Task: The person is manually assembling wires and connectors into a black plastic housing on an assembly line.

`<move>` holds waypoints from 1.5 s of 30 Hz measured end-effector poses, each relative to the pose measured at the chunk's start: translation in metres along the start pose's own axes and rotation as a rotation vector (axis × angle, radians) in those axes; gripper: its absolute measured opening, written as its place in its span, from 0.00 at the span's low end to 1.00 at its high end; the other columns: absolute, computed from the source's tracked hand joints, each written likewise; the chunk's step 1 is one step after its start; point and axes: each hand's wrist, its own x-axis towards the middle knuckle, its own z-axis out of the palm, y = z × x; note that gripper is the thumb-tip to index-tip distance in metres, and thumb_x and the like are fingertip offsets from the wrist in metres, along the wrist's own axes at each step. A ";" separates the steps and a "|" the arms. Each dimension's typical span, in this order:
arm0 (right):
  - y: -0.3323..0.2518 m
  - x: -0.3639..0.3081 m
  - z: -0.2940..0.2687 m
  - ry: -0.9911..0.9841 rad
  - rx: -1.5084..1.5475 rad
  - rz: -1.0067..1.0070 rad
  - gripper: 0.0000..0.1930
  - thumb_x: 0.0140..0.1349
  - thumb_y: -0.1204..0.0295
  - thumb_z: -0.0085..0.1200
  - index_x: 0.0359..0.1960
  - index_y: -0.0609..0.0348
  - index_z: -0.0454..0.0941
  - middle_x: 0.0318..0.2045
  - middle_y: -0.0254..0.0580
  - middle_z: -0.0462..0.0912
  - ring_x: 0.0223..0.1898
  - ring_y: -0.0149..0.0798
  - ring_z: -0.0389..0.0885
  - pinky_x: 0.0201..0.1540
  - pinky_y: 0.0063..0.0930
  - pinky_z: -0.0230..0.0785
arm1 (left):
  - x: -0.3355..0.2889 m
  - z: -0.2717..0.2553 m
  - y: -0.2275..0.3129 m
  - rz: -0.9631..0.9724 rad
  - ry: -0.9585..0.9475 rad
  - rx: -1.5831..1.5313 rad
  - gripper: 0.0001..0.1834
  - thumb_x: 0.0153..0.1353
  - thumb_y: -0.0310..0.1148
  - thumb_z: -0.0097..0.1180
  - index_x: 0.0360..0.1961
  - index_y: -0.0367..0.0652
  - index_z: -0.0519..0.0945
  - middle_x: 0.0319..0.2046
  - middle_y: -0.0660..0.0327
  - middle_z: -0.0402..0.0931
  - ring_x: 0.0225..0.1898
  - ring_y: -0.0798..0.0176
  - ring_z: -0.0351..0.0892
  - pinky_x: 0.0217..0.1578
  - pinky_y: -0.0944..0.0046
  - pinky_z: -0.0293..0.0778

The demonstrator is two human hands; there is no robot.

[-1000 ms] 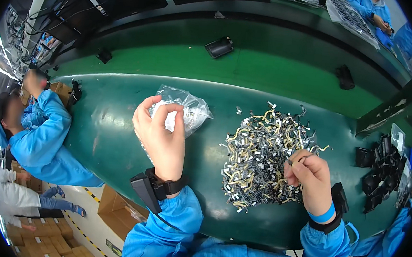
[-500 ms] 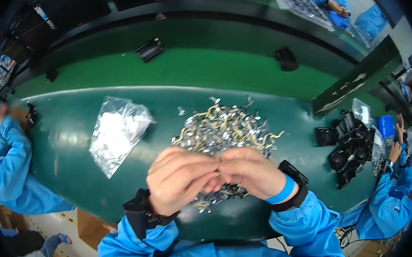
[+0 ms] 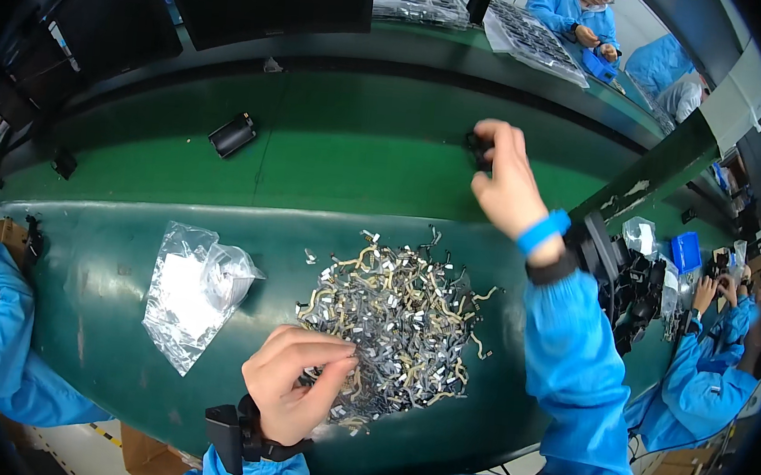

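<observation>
My left hand (image 3: 295, 384) is closed in a pinch above the near left side of a heap of small flex-cable parts (image 3: 399, 330). Whatever sits between its fingertips is too small to make out. Far forward, my right hand (image 3: 510, 184) reaches over the bright green strip, its fingers and thumb curled about a black plastic part (image 3: 479, 150). The fingers hide much of this part, which appears to rest on the strip.
A clear plastic bag (image 3: 195, 289) lies left of the heap. Another black part (image 3: 233, 135) sits on the green strip (image 3: 351, 163). Black plastic pieces (image 3: 633, 296) are piled at right, beyond a slanted green post (image 3: 644, 175). Co-workers sit at both sides and across.
My hands, together over the heap before, have parted. My right hand has gone forward to the black part; my left stays pinched near the heap. The view has shifted.
</observation>
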 end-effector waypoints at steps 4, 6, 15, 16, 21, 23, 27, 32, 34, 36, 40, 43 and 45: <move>0.046 0.037 0.020 -0.136 -0.324 0.162 0.42 0.46 0.84 0.50 0.67 0.49 0.55 0.63 0.52 0.62 0.61 0.59 0.64 0.62 0.48 0.62 | -0.006 0.005 -0.012 -0.191 0.115 -0.169 0.08 0.49 0.16 0.63 0.31 0.36 0.82 0.31 0.55 0.83 0.32 0.61 0.82 0.35 0.66 0.75; 0.064 0.048 0.024 -0.322 -0.355 0.296 0.41 0.47 0.81 0.54 0.67 0.50 0.56 0.65 0.50 0.62 0.63 0.57 0.64 0.63 0.45 0.63 | -0.004 0.007 -0.010 -0.270 0.161 -0.224 0.06 0.52 0.16 0.62 0.31 0.34 0.82 0.31 0.55 0.82 0.32 0.65 0.81 0.35 0.68 0.75; 0.058 0.028 0.021 -0.217 -0.129 0.204 0.42 0.39 0.74 0.70 0.60 0.60 0.64 0.55 0.54 0.69 0.57 0.57 0.70 0.61 0.39 0.65 | -0.009 0.005 -0.012 -0.340 0.232 -0.376 0.06 0.64 0.24 0.52 0.40 0.35 0.77 0.33 0.57 0.80 0.33 0.67 0.78 0.38 0.68 0.73; 0.053 0.026 0.025 -0.156 -0.087 0.166 0.42 0.39 0.74 0.70 0.60 0.61 0.63 0.55 0.54 0.68 0.57 0.57 0.69 0.60 0.39 0.66 | -0.009 0.005 -0.011 -0.336 0.231 -0.373 0.06 0.64 0.24 0.52 0.40 0.35 0.77 0.33 0.57 0.80 0.33 0.67 0.78 0.38 0.68 0.73; 0.034 0.009 0.037 0.063 -0.320 -0.101 0.44 0.33 0.71 0.76 0.56 0.58 0.64 0.49 0.53 0.67 0.51 0.58 0.71 0.54 0.43 0.69 | -0.005 0.013 -0.009 -0.321 0.221 -0.408 0.08 0.65 0.26 0.51 0.44 0.35 0.75 0.32 0.58 0.79 0.33 0.67 0.78 0.38 0.67 0.73; 0.026 0.007 0.036 0.075 -0.341 -0.139 0.43 0.34 0.64 0.76 0.54 0.60 0.66 0.48 0.52 0.69 0.48 0.55 0.72 0.51 0.42 0.69 | -0.004 0.018 -0.006 -0.380 0.252 -0.422 0.09 0.66 0.27 0.50 0.44 0.35 0.75 0.32 0.58 0.79 0.32 0.67 0.77 0.37 0.67 0.72; -0.018 -0.004 0.023 0.034 -0.211 -0.073 0.38 0.46 0.62 0.68 0.58 0.61 0.64 0.51 0.54 0.69 0.52 0.58 0.69 0.56 0.46 0.64 | -0.010 0.011 -0.007 -0.338 0.284 -0.339 0.11 0.69 0.30 0.46 0.46 0.35 0.74 0.33 0.58 0.77 0.31 0.69 0.75 0.37 0.68 0.72; -0.058 -0.078 -0.036 0.156 0.010 -0.073 0.26 0.49 0.71 0.63 0.51 0.62 0.70 0.49 0.50 0.70 0.52 0.55 0.69 0.54 0.43 0.64 | -0.010 0.018 -0.009 -0.289 0.276 -0.372 0.11 0.69 0.30 0.46 0.47 0.35 0.73 0.33 0.58 0.76 0.32 0.68 0.73 0.37 0.68 0.71; -0.059 -0.110 -0.060 0.122 0.011 -0.062 0.19 0.51 0.72 0.61 0.46 0.61 0.73 0.44 0.49 0.74 0.48 0.53 0.72 0.52 0.42 0.66 | -0.013 0.014 -0.011 -0.297 0.328 -0.338 0.11 0.68 0.31 0.46 0.46 0.35 0.73 0.32 0.57 0.77 0.31 0.67 0.74 0.36 0.67 0.72; -0.041 -0.137 -0.085 0.150 -0.077 0.055 0.16 0.51 0.72 0.62 0.41 0.60 0.74 0.39 0.48 0.77 0.44 0.53 0.74 0.47 0.42 0.68 | -0.016 0.010 -0.010 -0.295 0.326 -0.327 0.11 0.68 0.31 0.46 0.46 0.35 0.73 0.32 0.57 0.77 0.31 0.67 0.74 0.36 0.67 0.72; 0.017 -0.178 -0.119 0.247 -0.626 0.432 0.25 0.45 0.58 0.69 0.37 0.60 0.72 0.33 0.46 0.77 0.38 0.51 0.76 0.41 0.43 0.69 | -0.012 0.020 -0.005 -0.270 0.290 -0.345 0.11 0.68 0.31 0.46 0.46 0.35 0.73 0.32 0.58 0.77 0.31 0.68 0.74 0.37 0.67 0.71; 0.033 -0.189 -0.107 0.193 -0.759 0.546 0.33 0.41 0.48 0.70 0.38 0.61 0.70 0.33 0.45 0.77 0.39 0.49 0.76 0.40 0.43 0.68 | -0.013 0.021 -0.007 -0.266 0.238 -0.323 0.11 0.69 0.31 0.46 0.47 0.36 0.73 0.33 0.59 0.76 0.33 0.69 0.72 0.38 0.68 0.70; 0.032 -0.186 -0.094 0.219 -0.769 0.583 0.33 0.40 0.49 0.70 0.38 0.60 0.70 0.33 0.45 0.77 0.39 0.50 0.76 0.41 0.44 0.67 | -0.014 0.021 -0.008 -0.273 0.211 -0.307 0.11 0.70 0.32 0.46 0.47 0.37 0.73 0.34 0.60 0.74 0.34 0.70 0.71 0.39 0.69 0.68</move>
